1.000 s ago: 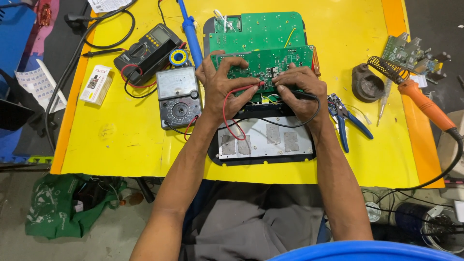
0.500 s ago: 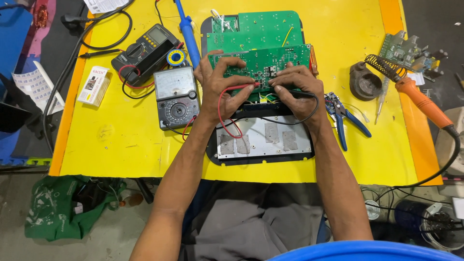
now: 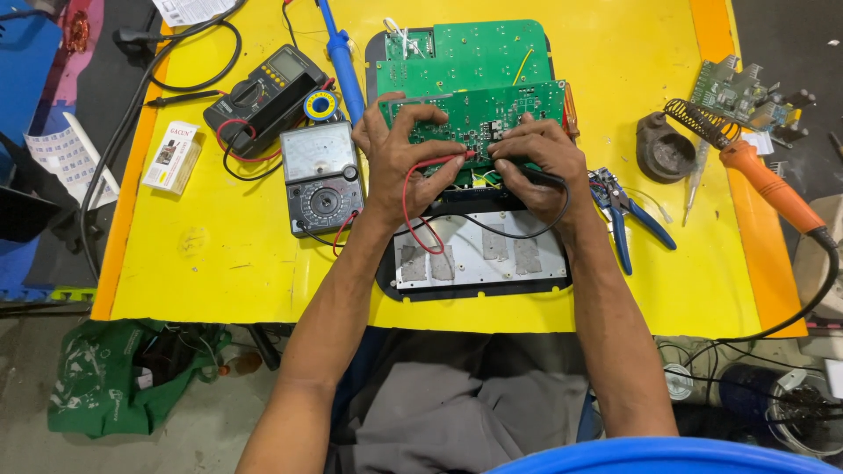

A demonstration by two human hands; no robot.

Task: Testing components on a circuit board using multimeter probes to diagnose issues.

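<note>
A green circuit board (image 3: 474, 118) is tilted up over a black appliance housing (image 3: 479, 254) on the yellow table (image 3: 219, 263). My left hand (image 3: 399, 158) rests on the board and pinches the red test probe (image 3: 452, 158), its tip on the board's middle. My right hand (image 3: 536, 167) grips the black test probe (image 3: 549, 175) and touches the same area. Red and black leads run from the probes to the grey analog multimeter (image 3: 320, 175) on the left. A second green board (image 3: 465, 53) lies behind.
A black digital multimeter (image 3: 263, 92), solder spool (image 3: 320, 105) and blue-handled tool (image 3: 338, 57) lie at the upper left. Blue-handled pliers (image 3: 628, 211) are right of my hand. An orange soldering iron (image 3: 764, 180) in its coil stand (image 3: 672, 145) and a small board (image 3: 742, 92) sit far right.
Both hands stay on the board. The probe tips have shifted slightly closer together at the board's middle; nothing else has moved.
</note>
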